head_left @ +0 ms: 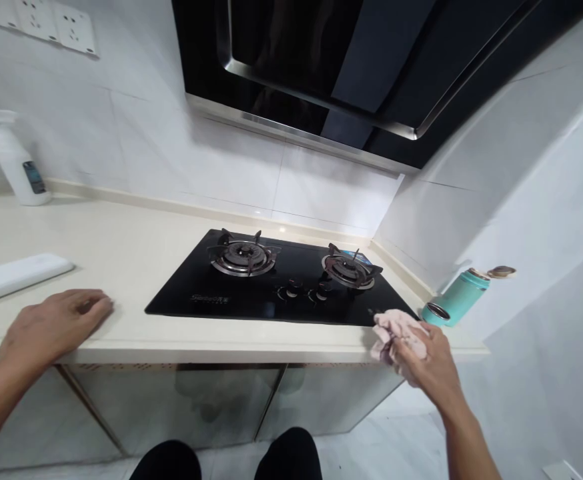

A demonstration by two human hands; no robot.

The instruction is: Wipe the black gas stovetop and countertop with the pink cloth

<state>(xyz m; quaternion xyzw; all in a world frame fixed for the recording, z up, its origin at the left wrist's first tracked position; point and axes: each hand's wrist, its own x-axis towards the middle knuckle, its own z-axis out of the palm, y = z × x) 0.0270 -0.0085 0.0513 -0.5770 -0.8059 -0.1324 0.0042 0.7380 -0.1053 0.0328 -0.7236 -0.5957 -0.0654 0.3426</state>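
Note:
My right hand (429,363) grips a crumpled pink cloth (394,331) at the front right corner of a black glass gas hob (251,303). The hob has two burners, a left burner (243,257) and a right burner (349,269), with knobs between them near the front. My left hand (56,323) rests palm down on the cream countertop (121,247), left of the hob, its fingers loosely curled and holding nothing.
A white spray bottle (14,160) stands at the back left by the wall. A flat white bar (14,277) lies at the left edge. A teal flask (454,298) lies on its side right of the hob. A black range hood (351,67) hangs overhead.

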